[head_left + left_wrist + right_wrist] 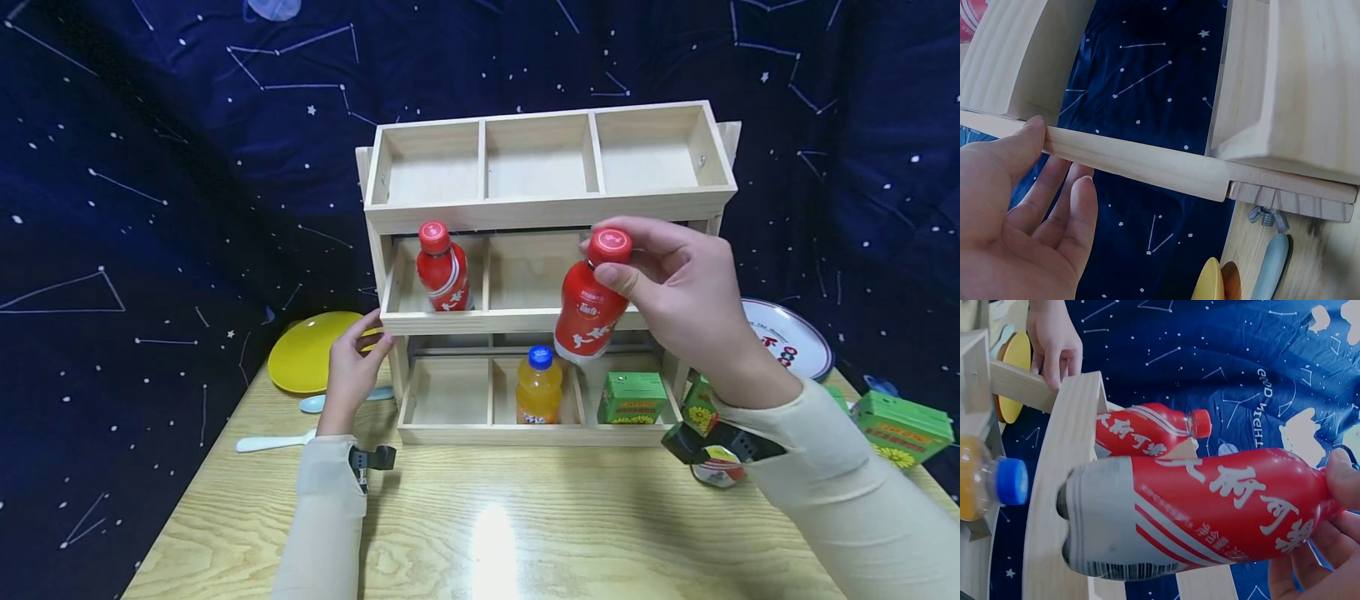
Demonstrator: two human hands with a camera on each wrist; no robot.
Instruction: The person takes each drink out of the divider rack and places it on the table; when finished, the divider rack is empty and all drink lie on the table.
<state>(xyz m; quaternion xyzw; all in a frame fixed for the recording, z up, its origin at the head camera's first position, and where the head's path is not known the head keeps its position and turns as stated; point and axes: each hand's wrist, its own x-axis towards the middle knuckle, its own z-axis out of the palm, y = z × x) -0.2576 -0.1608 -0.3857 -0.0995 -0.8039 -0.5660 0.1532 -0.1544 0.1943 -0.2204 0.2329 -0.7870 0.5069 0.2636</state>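
Observation:
My right hand (686, 287) grips a red soda bottle (591, 310) around its neck, just below the red cap. In the head view the bottle hangs in front of the rack's middle tier, tilted slightly. Its white base shows in the right wrist view, near the tier's front board. A second red soda bottle (444, 271) stands in the left compartment of that tier. At the left side of the wooden rack (551, 208), my left hand (351, 371) holds the side strut (1135, 161), thumb on one face and fingers beneath.
On the bottom tier stand an orange drink bottle (538, 387) and a green juice box (632, 397). A yellow plate (307, 354), blue spoon (313, 403) and white utensil (270, 442) lie left. Right are a white plate (795, 329) and another green box (900, 425).

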